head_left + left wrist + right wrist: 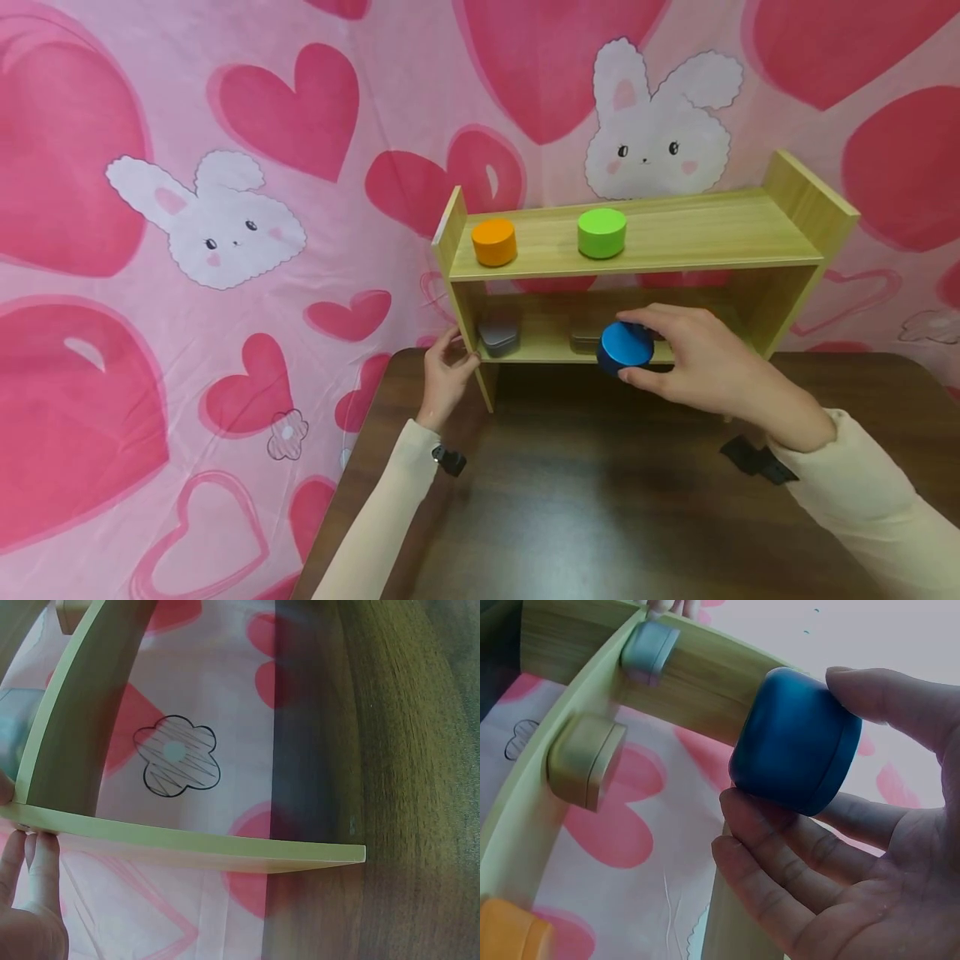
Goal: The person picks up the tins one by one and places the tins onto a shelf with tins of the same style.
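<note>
A small round blue tin (626,347) is in my right hand (705,360), pinched between thumb and fingers in front of the wooden shelf's (705,233) lower level. In the right wrist view the blue tin (795,742) is tilted, thumb on one side and fingers on the other. My left hand (446,377) holds the shelf's left side panel near the lower board, thumb inside and fingers outside. On the top board stand an orange tin (493,242) and a green tin (602,233). A grey tin (499,333) and a gold tin (585,761) sit on the lower board.
Another orange tin (514,930) stands farther along the lower board, mostly hidden by my right hand in the head view. The shelf stands on a dark brown wooden table (570,500). Behind it hangs a pink cloth (390,83) with hearts and rabbits.
</note>
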Action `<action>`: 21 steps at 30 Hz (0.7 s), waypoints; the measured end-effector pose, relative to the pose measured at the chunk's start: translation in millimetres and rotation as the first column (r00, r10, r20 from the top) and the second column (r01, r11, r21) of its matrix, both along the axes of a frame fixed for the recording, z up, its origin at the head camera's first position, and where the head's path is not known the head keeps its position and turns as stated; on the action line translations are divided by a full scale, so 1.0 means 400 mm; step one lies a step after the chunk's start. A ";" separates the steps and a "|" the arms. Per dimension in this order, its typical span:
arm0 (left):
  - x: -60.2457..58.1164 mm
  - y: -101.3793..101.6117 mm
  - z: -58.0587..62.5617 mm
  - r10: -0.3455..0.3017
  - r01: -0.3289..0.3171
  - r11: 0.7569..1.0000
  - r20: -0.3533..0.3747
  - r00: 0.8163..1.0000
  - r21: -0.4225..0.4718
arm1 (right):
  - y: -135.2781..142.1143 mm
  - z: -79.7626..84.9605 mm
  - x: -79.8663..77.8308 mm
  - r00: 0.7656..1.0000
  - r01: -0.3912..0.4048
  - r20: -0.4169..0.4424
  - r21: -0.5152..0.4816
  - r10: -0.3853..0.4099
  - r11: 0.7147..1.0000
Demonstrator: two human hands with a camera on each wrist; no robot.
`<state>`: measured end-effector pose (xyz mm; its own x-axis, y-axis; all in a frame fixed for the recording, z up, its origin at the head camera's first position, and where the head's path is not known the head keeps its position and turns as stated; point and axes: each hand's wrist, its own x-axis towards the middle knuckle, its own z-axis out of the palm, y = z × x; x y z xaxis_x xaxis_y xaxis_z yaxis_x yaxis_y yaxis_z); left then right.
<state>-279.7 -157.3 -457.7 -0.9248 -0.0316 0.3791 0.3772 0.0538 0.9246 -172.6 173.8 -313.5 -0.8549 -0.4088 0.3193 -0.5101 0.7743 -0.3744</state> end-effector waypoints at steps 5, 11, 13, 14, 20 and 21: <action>-0.002 -0.001 -0.003 0.000 0.000 1.000 -0.001 1.000 0.002 | 0.015 0.016 -0.004 1.000 0.011 0.021 -0.004 -0.011 1.000; -0.004 0.000 -0.001 0.007 -0.007 1.000 0.007 1.000 0.009 | 0.029 0.036 -0.012 1.000 0.010 -0.019 0.009 -0.010 1.000; -0.007 -0.001 -0.005 0.006 -0.006 1.000 0.012 1.000 0.005 | 0.032 0.041 -0.014 0.999 0.010 -0.035 0.018 -0.010 1.000; -0.012 -0.001 -0.010 0.006 -0.006 1.000 0.015 1.000 0.003 | 0.033 0.045 -0.015 0.999 0.011 -0.040 0.022 -0.010 1.000; -0.045 -0.007 -0.050 0.021 -0.021 1.000 0.014 1.000 -0.004 | 0.039 0.063 -0.022 0.998 0.013 -0.064 0.034 -0.011 0.999; -0.049 -0.008 -0.054 0.022 -0.022 1.000 0.010 1.000 -0.003 | 0.040 0.066 -0.022 0.998 0.015 -0.063 0.033 -0.013 0.999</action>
